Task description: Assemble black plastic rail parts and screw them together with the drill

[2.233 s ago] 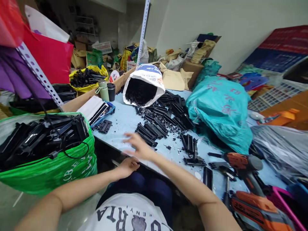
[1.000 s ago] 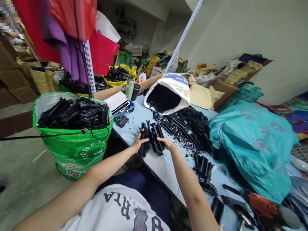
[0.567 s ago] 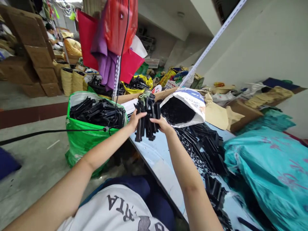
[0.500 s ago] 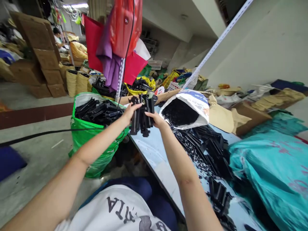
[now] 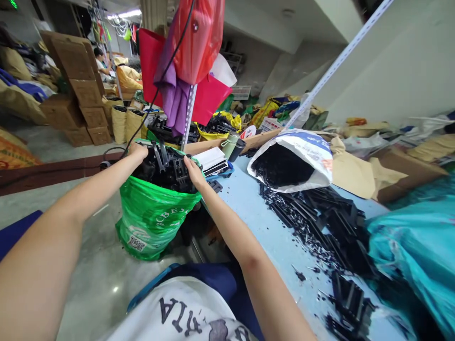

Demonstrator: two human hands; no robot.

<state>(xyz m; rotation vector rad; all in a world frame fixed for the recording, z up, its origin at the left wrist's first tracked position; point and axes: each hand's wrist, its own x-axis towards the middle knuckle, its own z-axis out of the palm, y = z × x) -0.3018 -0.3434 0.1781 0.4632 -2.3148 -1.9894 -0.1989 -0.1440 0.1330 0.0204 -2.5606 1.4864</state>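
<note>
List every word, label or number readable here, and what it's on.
"CBE", further letters unclear: green bag.
"RIA", upside down, rest unclear: shirt.
Too small or blurred to read: print on the white sack, the round sign and the lit green sign.

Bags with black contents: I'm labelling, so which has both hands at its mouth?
The green bag on the floor; left hand and right hand are at its mouth. No hand touches the white bag on the table or the yellow bag.
</note>
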